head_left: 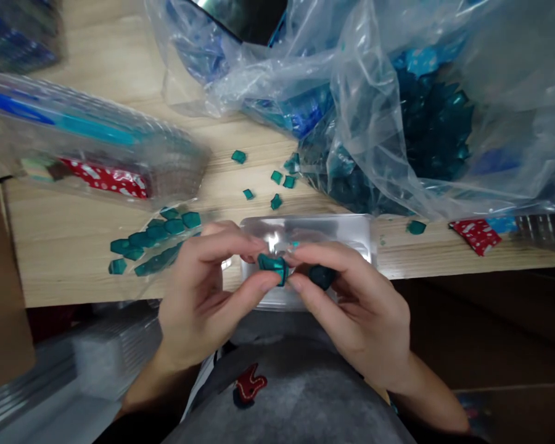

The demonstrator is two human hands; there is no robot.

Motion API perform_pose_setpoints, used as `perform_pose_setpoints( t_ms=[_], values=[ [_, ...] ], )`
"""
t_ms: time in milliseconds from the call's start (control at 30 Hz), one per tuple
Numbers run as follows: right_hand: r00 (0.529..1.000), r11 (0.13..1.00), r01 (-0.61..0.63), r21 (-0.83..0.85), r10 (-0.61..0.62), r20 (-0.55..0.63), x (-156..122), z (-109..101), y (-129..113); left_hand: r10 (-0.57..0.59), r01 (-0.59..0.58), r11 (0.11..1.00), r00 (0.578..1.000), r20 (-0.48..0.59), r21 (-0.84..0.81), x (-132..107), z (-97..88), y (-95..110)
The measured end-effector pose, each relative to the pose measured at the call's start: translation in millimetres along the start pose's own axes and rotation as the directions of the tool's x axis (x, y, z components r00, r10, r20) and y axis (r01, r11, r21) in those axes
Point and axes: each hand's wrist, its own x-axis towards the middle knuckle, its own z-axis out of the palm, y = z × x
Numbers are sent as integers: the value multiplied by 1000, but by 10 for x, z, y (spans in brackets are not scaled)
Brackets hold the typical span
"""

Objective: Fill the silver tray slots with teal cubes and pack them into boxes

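Note:
My left hand (213, 283) is closed, with a translucent teal plastic gem (274, 266) pinched between thumb and fingertips. Thumb and forefinger of my right hand (351, 296) come close together at the gem's right edge; whether they touch it is hard to see. A second, darker teal gem (321, 276) sits within the curl of my right fingers. Below both hands lies a clear plastic tray (351, 231), its middle hidden by them. Several loose teal gems (276, 177) are scattered on the wooden table (222, 191) beyond the tray.
A large clear bag (365, 92) with many dark teal gems (437, 123) fills the back right. Clear packaging (166, 154) holding a red spotted packet (106, 177) stands left. Rows of teal gems (155, 231) lie at front left. Another red packet (476, 236) lies right.

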Motion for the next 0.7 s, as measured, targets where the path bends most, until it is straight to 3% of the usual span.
perform_pose_setpoints(
  t_ms=[100,233,433,500,567,700],
  values=[
    [997,995,-44,-84,49,67,-51,-31,0,-39,24,990,993,113,137,-8,-13,70],
    [990,974,-22,-223,53,132,-84,-104,-33,5,-122,907,960,279,404,58,-45,120],
    [996,948,-54,-313,30,-80,-41,-199,-64,-17,-140,858,954,299,494,150,-11,161],
    [990,953,-101,-286,68,-124,-30,-270,-78,-19,-135,854,957,288,503,165,-8,164],
    [982,965,-180,-193,166,-87,-29,-359,-103,-1,-156,835,958,285,527,179,-22,150],
    [928,934,-348,82,330,174,-23,-493,-126,67,-253,835,928,366,489,191,-63,71]
  ],
)
